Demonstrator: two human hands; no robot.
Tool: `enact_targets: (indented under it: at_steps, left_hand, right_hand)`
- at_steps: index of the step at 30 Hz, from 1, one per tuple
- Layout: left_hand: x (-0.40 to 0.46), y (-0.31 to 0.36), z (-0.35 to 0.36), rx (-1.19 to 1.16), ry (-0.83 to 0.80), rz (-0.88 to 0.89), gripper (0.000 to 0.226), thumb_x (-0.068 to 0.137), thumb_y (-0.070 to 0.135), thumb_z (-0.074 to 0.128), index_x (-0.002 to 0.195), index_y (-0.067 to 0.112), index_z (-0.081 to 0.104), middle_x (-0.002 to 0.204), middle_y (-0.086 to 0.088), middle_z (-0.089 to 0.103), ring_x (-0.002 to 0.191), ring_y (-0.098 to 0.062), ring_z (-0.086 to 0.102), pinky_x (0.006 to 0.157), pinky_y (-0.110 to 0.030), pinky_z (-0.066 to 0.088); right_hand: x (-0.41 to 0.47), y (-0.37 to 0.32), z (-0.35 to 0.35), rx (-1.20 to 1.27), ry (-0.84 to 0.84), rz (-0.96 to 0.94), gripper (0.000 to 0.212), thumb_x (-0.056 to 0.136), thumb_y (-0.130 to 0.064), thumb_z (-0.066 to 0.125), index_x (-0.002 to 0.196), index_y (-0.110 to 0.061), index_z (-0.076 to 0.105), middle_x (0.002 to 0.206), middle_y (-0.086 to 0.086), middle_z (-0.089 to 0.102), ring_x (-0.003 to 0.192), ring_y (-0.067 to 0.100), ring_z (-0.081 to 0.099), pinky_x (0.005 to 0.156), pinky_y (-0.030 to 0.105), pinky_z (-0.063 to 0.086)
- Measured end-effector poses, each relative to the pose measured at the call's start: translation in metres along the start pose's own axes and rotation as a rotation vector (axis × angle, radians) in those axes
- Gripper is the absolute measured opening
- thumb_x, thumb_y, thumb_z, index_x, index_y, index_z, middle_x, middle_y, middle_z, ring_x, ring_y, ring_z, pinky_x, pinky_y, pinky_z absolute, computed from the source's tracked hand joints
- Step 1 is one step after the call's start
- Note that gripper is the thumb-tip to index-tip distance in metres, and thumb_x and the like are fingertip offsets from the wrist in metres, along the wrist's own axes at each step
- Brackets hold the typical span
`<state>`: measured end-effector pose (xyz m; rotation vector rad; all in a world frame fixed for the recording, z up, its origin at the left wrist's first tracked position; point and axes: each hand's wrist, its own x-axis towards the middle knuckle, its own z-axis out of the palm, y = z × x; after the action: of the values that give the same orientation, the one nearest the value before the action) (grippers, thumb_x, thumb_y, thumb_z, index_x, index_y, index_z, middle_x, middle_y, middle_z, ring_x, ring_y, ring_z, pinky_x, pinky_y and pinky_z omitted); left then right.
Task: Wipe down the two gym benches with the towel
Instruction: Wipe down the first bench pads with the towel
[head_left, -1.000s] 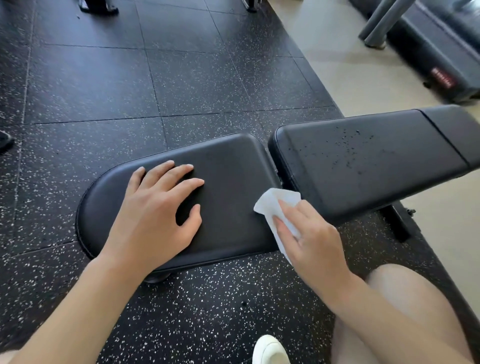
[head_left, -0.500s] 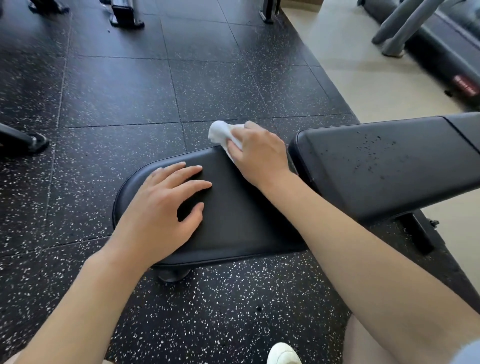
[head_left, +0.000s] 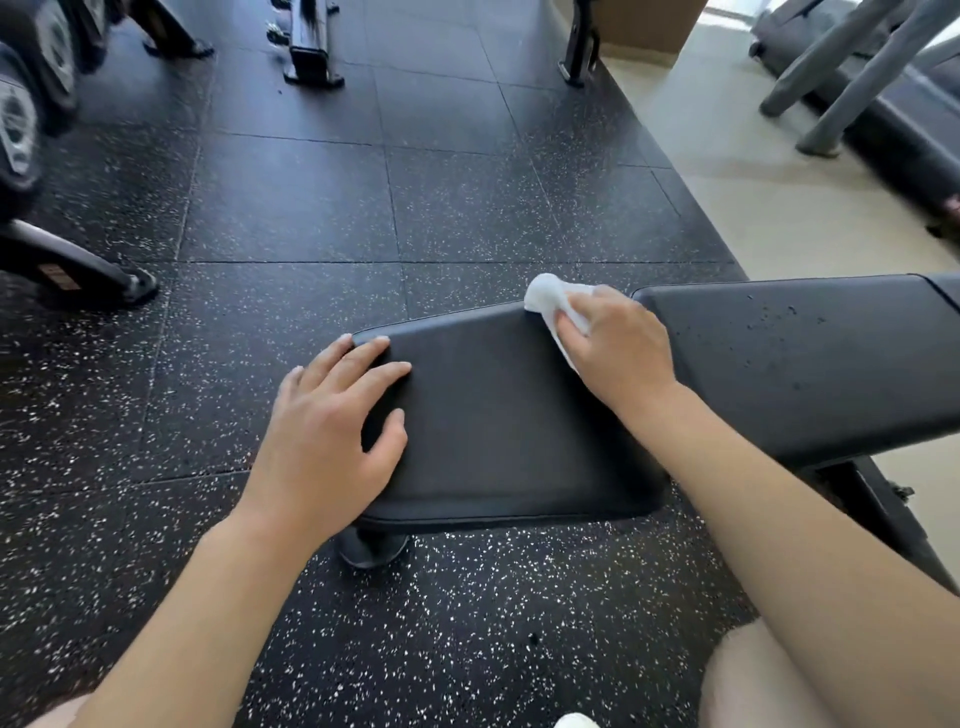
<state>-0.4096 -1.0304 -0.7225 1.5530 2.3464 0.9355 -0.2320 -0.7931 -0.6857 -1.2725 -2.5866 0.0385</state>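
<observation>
Towel (head_left: 550, 304): a small white cloth, bunched under the right hand (head_left: 618, 348) at the far edge of the seat pad (head_left: 498, 415), just right of the frame centre and beside the gap to the back pad (head_left: 800, 358).

Step in hand: wiping the seat pad of the first bench. The towel sits at the far right corner of the pad, which suggests the end of a stroke there. No second bench can be identified with certainty in this view.

Next move, as a judgement: draw the towel back across the unwiped part of the seat pad, then move to the back pad at the right of the frame, where scattered droplets or specks show on the surface. Firm, even pressure is required to lift them.

Fingers, right hand: curled over the towel, grasping it and pressing it against the pad edge; part of the cloth protrudes to the upper left of the knuckles.

Fingers, left hand (head_left: 322, 441): extended and slightly spread, released, lying flat on the left end of the seat pad and holding nothing. The thumb rests on the pad surface. This hand appears to steady the bench.
</observation>
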Motion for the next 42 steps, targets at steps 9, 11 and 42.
enact_targets:
  at_steps: [9, 11, 42]
  left_hand:
    - [0.003, -0.01, -0.001, -0.012, 0.085, -0.105, 0.042, 0.095, 0.018, 0.071, 0.136, 0.014, 0.067, 0.151, 0.0, 0.057, 0.143, -0.023, 0.044, 0.12, -0.034, 0.033]
    - [0.003, -0.01, 0.002, -0.009, 0.083, -0.1, 0.044, 0.095, 0.019, 0.071, 0.138, 0.013, 0.066, 0.152, -0.001, 0.056, 0.144, -0.024, 0.043, 0.12, -0.038, 0.035]
    - [0.009, -0.004, 0.023, -0.064, 0.287, -0.219, 0.039, 0.086, 0.016, 0.073, 0.123, 0.027, 0.068, 0.14, 0.015, 0.061, 0.129, -0.018, 0.054, 0.101, -0.042, 0.048]
  right_hand:
    - [-0.069, -0.08, 0.002, 0.119, -0.025, -0.361, 0.032, 0.1, -0.042, 0.053, 0.121, -0.024, 0.07, 0.09, 0.001, 0.059, 0.073, 0.026, 0.064, 0.058, 0.038, 0.051]
    - [-0.095, -0.061, -0.008, 0.131, -0.07, -0.441, 0.035, 0.099, -0.041, 0.052, 0.126, -0.026, 0.068, 0.088, -0.003, 0.058, 0.069, 0.021, 0.061, 0.056, 0.036, 0.05]
    - [0.015, 0.025, 0.013, 0.013, 0.056, 0.009, 0.026, 0.101, -0.04, 0.053, 0.096, -0.019, 0.068, 0.085, -0.003, 0.05, 0.084, 0.034, 0.062, 0.066, 0.035, 0.035]
